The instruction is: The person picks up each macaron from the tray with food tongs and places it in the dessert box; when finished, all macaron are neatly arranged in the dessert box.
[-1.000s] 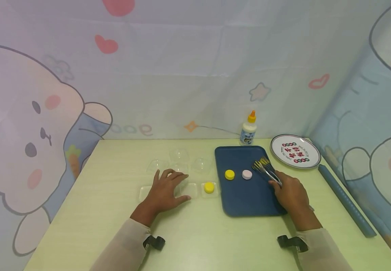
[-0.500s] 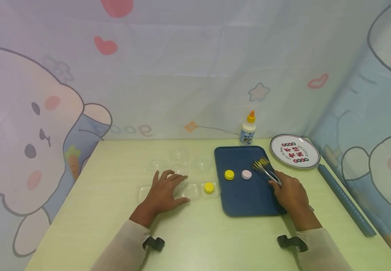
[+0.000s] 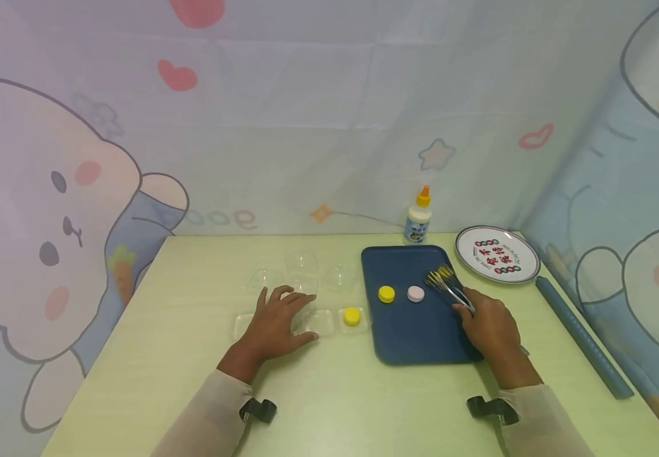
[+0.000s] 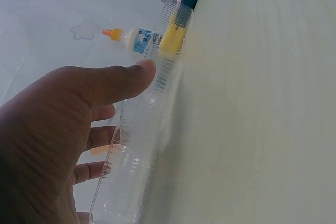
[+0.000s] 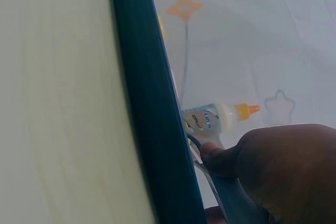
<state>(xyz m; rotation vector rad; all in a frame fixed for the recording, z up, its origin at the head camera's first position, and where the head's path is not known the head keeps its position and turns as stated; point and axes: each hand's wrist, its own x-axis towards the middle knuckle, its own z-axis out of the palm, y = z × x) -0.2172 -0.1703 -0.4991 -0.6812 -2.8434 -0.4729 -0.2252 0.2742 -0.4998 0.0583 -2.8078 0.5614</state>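
Observation:
In the head view my right hand [image 3: 493, 325] holds a pair of food tongs [image 3: 456, 295] with slotted metal ends and dark handles. The tong ends are spread a little apart over the right side of a dark blue tray [image 3: 409, 343]. To their left on that tray are a pink macaron [image 3: 416, 294] and a yellow macaron [image 3: 386, 294]. My left hand [image 3: 274, 327] spans a clear plastic box [image 4: 139, 145], thumb at its front edge, fingers loosely bent behind it. Another yellow macaron [image 3: 352, 317] sits in the box's rightmost compartment. The hand covers part of the box.
Clear domes [image 3: 300, 282] of the plastic lid lie behind the compartments. A glue bottle [image 3: 417, 219] with an orange tip stands behind the blue tray. At the right are a white plate [image 3: 523, 257] with red print and a long blue-grey roll [image 3: 583, 339], near the printed cloth backdrop [image 3: 329, 158].

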